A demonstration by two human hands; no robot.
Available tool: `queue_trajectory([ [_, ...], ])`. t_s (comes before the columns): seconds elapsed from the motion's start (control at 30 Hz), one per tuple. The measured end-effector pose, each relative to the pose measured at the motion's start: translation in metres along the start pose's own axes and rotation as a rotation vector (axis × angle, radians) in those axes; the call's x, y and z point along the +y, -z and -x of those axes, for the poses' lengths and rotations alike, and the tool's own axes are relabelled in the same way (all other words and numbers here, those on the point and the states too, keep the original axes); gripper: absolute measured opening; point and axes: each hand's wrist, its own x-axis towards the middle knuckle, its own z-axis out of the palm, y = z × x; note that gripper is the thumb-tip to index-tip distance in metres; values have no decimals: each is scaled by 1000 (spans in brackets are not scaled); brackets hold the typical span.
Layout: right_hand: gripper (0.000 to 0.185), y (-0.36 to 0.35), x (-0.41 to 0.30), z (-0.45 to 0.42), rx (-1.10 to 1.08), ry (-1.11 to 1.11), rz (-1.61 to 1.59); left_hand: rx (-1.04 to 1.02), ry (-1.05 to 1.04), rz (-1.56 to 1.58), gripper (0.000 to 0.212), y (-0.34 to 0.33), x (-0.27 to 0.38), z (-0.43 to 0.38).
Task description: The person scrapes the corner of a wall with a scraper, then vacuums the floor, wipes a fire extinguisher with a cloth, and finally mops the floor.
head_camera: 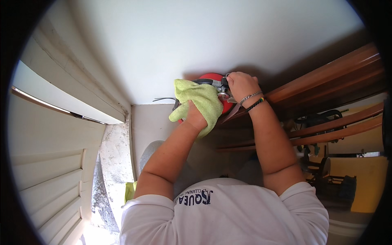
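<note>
A red fire extinguisher [211, 76] stands against the white wall, seen from above. My left hand [196, 116] is wrapped in a lime-green microfiber cloth [200, 95] and presses it over the extinguisher's left side, hiding much of the cylinder and the fingers. On the other side, my right hand [243, 82] grips the extinguisher at its valve and carrying handle. The black hose [203, 81] curves from the metal valve [222, 84] and passes under the cloth. A round gauge [224, 96] shows below the valve, and a paper tag [231, 113] hangs near my right wrist.
Close on the right runs brown wooden furniture [324, 76] with long rails. A louvred white door [52, 180] stands to the left beside a worn door frame [114, 147]. Another yellow-green cloth [129, 192] shows by my left elbow. Chairs [318, 168] stand farther off at right.
</note>
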Motion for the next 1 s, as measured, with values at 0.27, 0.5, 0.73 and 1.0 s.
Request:
queue_trajectory([
  [0.27, 19, 2, -4, 5, -12, 12, 2, 35, -207, 11, 33, 3, -13, 16],
  [0.5, 18, -5, -4, 4, 46, 23, -41, 151, -254, 25, 53, -26, 16, 27],
  [0.73, 21, -3, -2, 7, 35, 8, -17, -35, 21, 39, 42, 13, 22, 20],
  [1.0, 21, -3, -5, 8, 50, 25, -31, 20, -226, 267, 31, 17, -2, 8],
])
